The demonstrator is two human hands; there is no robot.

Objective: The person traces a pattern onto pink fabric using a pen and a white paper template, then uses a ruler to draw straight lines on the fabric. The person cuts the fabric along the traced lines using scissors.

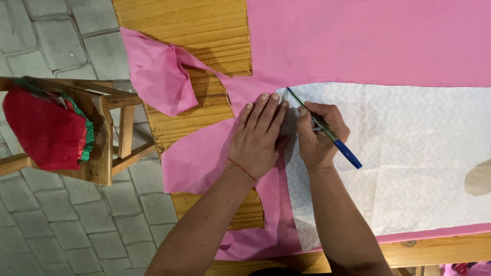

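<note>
My left hand (258,135) lies flat, fingers together, on pink fabric (358,41) at the corner of a white patterned sheet (409,148) laid over it. A thin red thread circles that wrist. My right hand (319,135) grips a pen (327,132) with a blue cap end; its tip touches the white sheet's upper left corner beside my left fingertips. The fabric is spread over a wooden table (204,30).
A loose flap of pink fabric (156,71) hangs over the table's left side. A wooden chair (110,138) at the left carries folded red and green cloth (48,128). Grey paving stones (61,225) cover the ground. A brownish patch (481,178) lies on the sheet's right edge.
</note>
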